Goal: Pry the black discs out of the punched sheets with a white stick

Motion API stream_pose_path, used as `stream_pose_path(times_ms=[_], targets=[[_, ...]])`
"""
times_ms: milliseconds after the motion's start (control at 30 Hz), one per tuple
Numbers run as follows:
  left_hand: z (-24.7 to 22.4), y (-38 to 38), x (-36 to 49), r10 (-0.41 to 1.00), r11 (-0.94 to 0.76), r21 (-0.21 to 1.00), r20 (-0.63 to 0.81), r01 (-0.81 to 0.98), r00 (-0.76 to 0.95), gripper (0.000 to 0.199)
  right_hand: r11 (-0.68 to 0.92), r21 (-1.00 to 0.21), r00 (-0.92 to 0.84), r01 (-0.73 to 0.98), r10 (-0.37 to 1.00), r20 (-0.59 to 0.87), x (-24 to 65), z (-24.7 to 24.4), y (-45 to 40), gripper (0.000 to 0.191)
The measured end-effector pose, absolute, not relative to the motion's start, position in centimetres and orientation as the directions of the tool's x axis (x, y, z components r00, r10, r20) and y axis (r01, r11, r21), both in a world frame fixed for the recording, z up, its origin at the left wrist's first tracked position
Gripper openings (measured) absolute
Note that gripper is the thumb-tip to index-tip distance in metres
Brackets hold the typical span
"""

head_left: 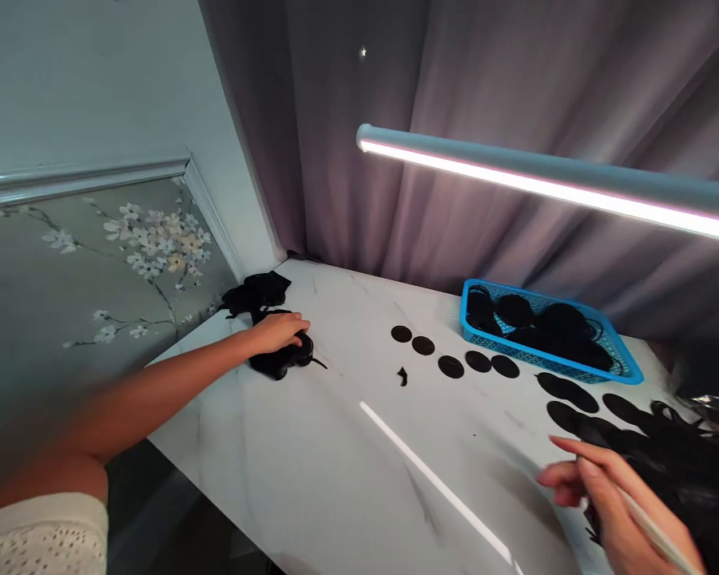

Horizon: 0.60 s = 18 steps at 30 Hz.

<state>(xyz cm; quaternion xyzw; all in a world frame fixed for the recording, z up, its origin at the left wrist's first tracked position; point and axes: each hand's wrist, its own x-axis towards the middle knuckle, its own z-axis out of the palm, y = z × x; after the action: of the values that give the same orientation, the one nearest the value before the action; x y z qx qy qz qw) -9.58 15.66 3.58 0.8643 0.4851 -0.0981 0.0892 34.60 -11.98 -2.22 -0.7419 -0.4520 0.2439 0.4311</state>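
At the far left of the table, my left hand (280,332) is closed on a soft black fabric bundle (268,366). A thin black cord sticks out of the bundle toward the right. Right behind it lies another crumpled black piece (257,291). My right hand (617,491), at the lower right, holds a slender pale stick (656,533) lying along the palm; its exact kind is unclear. The index finger of that hand points left, above the table. Beside it spreads a heap of black pieces (689,471), partly hidden by the hand.
Several flat black discs (451,366) lie across the white marbled table (347,463). A small black scrap (403,375) is nearby. A blue basket (632,363) with black items stands at the back right. A lit tube lamp (515,180) hangs low before the grey curtain (347,200).
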Motion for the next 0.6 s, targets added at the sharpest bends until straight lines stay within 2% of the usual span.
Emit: stream_pose_path(times_ms=[100, 200, 400, 467, 533, 600], targets=[[4.1, 15.2, -9.5, 0.809, -0.559, 0.113, -0.141, 0.821, 0.570, 0.021, -0.210, -0.897, 0.281, 0.390, 0.954, -0.102, 31.1, -3.3, -10.3, 0.054], [5.5, 14.2, -7.7, 0.757, -0.627, 0.234, -0.041, 0.743, 0.652, 0.026, -0.179, -0.920, 0.081, 0.349, 0.984, -0.160, 28.2, -3.7, -8.8, 0.053], [6.1, 7.6, 1.0, 0.564, -0.730, 0.515, 0.083, 0.449, 0.822, 0.023, 0.016, -0.986, -0.110, 0.166, 0.994, -0.003, 22.8, -1.4, -5.9, 0.060], [6.1, 5.4, 3.7, 0.533, -0.716, 0.624, 0.199, 0.313, 0.823, 0.018, 0.059, -0.982, -0.091, 0.182, 0.995, 0.043, 22.0, -0.8, -5.3, 0.047], [6.4, 4.4, 5.7, 0.517, -0.745, 0.627, 0.326, 0.228, 0.792, 0.020, 0.082, -0.966, -0.001, 0.245, 0.996, 0.084, 22.1, -0.4, -4.9, 0.031], [7.0, 4.5, 7.2, 0.506, -0.767, 0.614, 0.399, 0.187, 0.765, 0.023, 0.104, -0.947, 0.107, 0.305, 0.984, 0.142, 23.0, 0.2, -4.7, 0.029]])
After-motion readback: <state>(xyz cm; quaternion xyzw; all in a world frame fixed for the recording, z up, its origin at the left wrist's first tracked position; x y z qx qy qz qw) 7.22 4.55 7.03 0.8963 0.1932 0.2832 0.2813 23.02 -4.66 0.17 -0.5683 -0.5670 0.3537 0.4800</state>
